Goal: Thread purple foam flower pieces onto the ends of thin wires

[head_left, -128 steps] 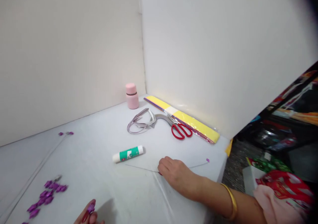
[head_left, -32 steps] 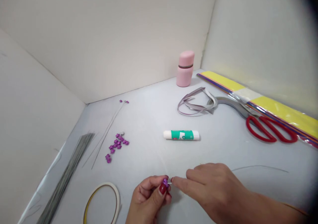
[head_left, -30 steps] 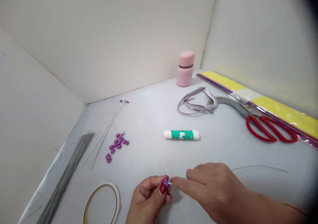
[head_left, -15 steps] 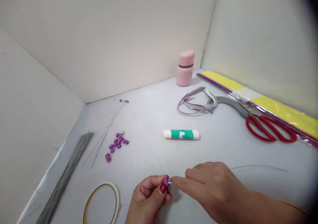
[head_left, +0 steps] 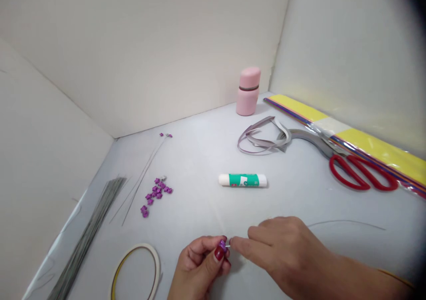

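Note:
Between the thumb and fingers of my left hand (head_left: pixel 203 264) sits a small purple paper star (head_left: pixel 222 246). My right hand (head_left: pixel 286 251) is closed just to the right of it, pinching a thin wire (head_left: pixel 346 221). The wire's pale tip shows between the hands at the star, and its long end trails out to the right behind my right hand. How deep the tip goes into the star is hidden. Left of my hands lies a group of loose purple stars (head_left: pixel 159 189). Two wires with purple stars (head_left: pixel 169 136) on their ends lie farther back.
A tape roll (head_left: pixel 156 264) lies at front left, beside a bundle of grey wires (head_left: pixel 89 233). A glue stick (head_left: pixel 244 180) is mid-table. Paper strips (head_left: pixel 262 142), red-handled scissors (head_left: pixel 349 171), a pink bottle (head_left: pixel 248 93) and yellow paper packs (head_left: pixel 366 144) stand or lie toward the back right.
Hardly anything differs. My left fingers and the purple star have shifted very slightly, while my right hand keeps its place on the wire.

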Action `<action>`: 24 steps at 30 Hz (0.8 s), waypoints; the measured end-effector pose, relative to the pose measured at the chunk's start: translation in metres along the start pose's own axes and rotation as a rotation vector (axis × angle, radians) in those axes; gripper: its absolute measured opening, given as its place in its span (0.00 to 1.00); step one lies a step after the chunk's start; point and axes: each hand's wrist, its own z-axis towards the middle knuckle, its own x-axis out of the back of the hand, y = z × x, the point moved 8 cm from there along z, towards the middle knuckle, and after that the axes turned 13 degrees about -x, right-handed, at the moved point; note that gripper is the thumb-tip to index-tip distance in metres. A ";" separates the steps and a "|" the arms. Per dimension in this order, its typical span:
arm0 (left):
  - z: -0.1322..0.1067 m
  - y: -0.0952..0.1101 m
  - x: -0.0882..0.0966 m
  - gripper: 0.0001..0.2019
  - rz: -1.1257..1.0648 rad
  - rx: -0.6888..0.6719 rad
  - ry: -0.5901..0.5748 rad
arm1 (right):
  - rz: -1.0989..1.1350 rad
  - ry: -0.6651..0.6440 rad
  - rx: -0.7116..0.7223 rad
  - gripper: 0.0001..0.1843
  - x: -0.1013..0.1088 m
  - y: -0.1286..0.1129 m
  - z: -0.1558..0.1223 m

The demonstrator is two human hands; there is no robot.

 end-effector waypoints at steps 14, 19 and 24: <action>0.000 0.000 0.002 0.12 0.018 -0.001 0.014 | -0.006 -0.049 0.004 0.13 -0.003 0.000 0.001; 0.000 -0.001 0.002 0.12 0.017 0.002 0.013 | -0.007 -0.040 0.003 0.13 -0.004 0.000 0.000; -0.001 0.000 0.001 0.12 0.037 0.011 0.030 | -0.014 -0.051 0.002 0.12 -0.006 0.002 -0.001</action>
